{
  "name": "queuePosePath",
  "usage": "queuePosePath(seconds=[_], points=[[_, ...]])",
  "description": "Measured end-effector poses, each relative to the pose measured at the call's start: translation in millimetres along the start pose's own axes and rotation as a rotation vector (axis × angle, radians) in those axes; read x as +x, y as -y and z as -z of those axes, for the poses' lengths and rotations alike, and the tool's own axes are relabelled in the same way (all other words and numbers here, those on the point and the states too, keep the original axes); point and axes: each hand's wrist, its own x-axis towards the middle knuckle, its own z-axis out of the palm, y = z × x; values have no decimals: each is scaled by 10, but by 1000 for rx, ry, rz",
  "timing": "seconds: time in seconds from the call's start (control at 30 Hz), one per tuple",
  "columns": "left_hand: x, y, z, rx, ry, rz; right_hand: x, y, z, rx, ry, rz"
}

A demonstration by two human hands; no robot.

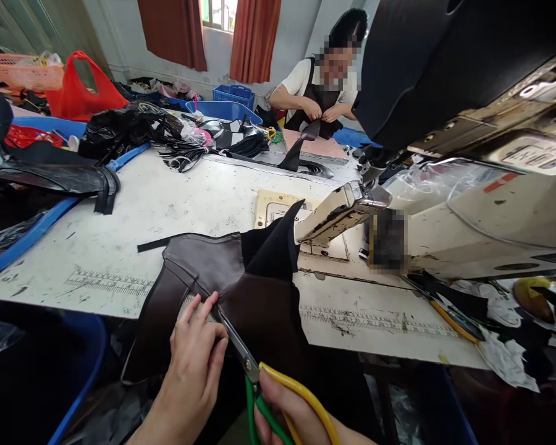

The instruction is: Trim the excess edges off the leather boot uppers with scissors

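Dark brown leather pieces (259, 309), stitched together and lined in black, hang over the near table edge. My left hand (189, 364) rests on them with its fingers stretched out, the fingertips beside a slit between two panels. In my right hand (290, 402) is a pair of scissors (238, 346) with one yellow and one green handle. The blades point up and left, their tips at the slit just right of my left fingertips. A black strip (152, 245) sticks out from the leather's upper left corner.
A sewing machine post (333, 213) stands right behind the leather, its head (482, 111) overhanging at right. Yellow-handled cutters (454, 321) lie on the right. More leather pieces (50, 176) sit at left. Across the white table (180, 185), a co-worker (324, 93) handles dark material.
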Motion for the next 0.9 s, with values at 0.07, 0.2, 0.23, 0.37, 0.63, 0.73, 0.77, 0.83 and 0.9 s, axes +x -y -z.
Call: queuePosePath(seconds=[0.07,0.2,0.23,0.37,0.63,0.73,0.77,0.83,0.9], points=[[-3,-11,3,-17,7,11,-3,33,9,52,-6,-47],[-10,-30,16,-33,-7,41,55,73,28,155,61,-88],[-9,-31,24,-30,-5,42,76,74,33,171,87,-87],[-2,-27,71,-12,20,41,119,86,48,200,137,-68],[-16,-4,122,-2,67,31,135,166,62,163,135,-131],[-23,14,183,-24,115,44,109,207,81,157,142,-105],[-23,21,206,-34,128,43,93,224,87,159,148,-100],[-21,39,247,-47,152,36,62,259,97,163,158,-103],[-14,56,277,-46,167,36,48,283,100,172,170,-126]])
